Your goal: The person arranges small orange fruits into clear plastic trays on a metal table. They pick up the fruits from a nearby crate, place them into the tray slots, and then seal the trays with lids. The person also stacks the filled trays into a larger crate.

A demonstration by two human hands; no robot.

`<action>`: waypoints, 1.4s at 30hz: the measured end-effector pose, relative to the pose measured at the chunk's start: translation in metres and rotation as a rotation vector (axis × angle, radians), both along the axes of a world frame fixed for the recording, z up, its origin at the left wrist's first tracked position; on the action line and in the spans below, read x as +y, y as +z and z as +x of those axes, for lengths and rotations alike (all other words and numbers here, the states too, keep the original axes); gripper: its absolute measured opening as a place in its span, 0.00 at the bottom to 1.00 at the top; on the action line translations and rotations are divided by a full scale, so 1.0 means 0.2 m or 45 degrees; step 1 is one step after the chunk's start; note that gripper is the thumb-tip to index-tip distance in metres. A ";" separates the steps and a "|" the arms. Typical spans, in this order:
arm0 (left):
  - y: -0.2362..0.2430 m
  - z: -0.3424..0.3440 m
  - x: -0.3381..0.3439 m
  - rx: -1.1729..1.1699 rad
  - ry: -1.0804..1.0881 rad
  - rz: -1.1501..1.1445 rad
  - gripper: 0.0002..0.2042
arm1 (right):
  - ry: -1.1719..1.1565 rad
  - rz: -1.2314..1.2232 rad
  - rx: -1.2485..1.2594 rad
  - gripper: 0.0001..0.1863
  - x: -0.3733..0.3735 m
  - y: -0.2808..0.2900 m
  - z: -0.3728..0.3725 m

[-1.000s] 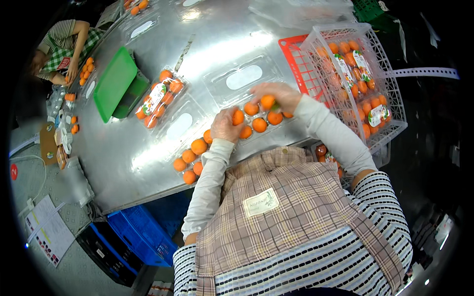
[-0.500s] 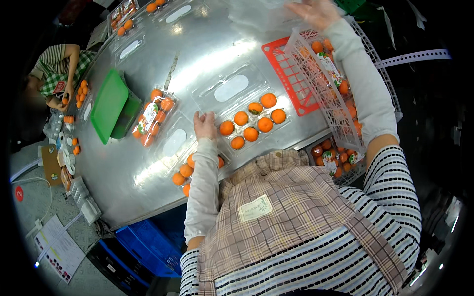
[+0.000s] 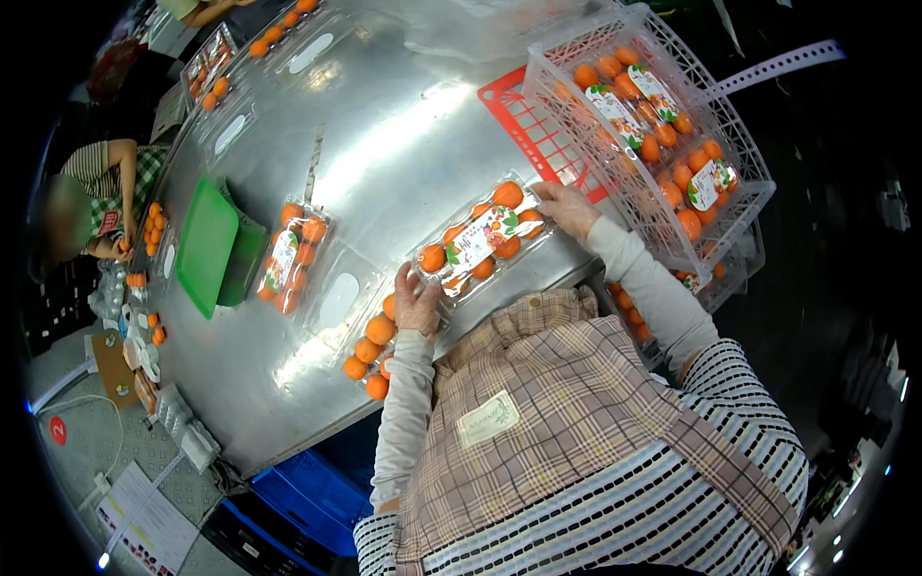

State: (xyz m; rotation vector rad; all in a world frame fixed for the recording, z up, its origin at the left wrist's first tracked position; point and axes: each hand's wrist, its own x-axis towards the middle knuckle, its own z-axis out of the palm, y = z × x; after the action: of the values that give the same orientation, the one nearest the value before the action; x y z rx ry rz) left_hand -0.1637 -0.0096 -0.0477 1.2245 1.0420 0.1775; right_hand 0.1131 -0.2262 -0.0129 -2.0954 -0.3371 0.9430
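Note:
A clear plastic clamshell pack of small oranges point(image 3: 483, 238) lies before me on the metal table, its lid down and a printed floral label on top. My left hand point(image 3: 418, 303) grips its left end with bent fingers. At the opposite end, my right hand point(image 3: 569, 209) has its fingers on the pack's edge. Beside my left wrist is another clear tray of oranges point(image 3: 369, 353), partly covered by that arm; its lid point(image 3: 339, 300) lies folded back. Farther left sits a labelled pack of oranges point(image 3: 292, 259).
On the right, a white plastic crate point(image 3: 663, 226) holds several labelled packs; a red crate edge point(image 3: 519, 120) shows beside it. A green bin point(image 3: 206, 248) stands at left. Beyond it, a co-worker point(image 3: 120, 178) handles oranges. Blue crates point(image 3: 305, 499) are below the table edge.
The middle pack's lid has come down over the oranges. My right hand has moved from the far right back to the pack, while my left hand has shifted slightly to its left end.

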 end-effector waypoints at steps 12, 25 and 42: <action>-0.21 0.39 0.18 0.028 -0.050 -0.015 0.29 | -0.753 0.391 0.432 0.16 -0.13 -0.25 -0.03; -0.26 0.41 0.20 0.101 0.221 -0.291 0.12 | -0.730 0.456 0.570 0.11 -0.16 -0.40 -0.11; -0.58 0.31 0.17 -0.065 -0.066 -0.716 0.05 | -0.938 0.755 0.671 0.11 0.23 -0.34 -0.48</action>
State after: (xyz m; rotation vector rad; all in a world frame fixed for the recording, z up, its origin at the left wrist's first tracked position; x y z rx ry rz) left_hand -0.1008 0.0248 -0.1640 0.7303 0.9302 -0.1211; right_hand 0.0171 -0.1793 -0.0812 -1.2073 0.3746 0.7675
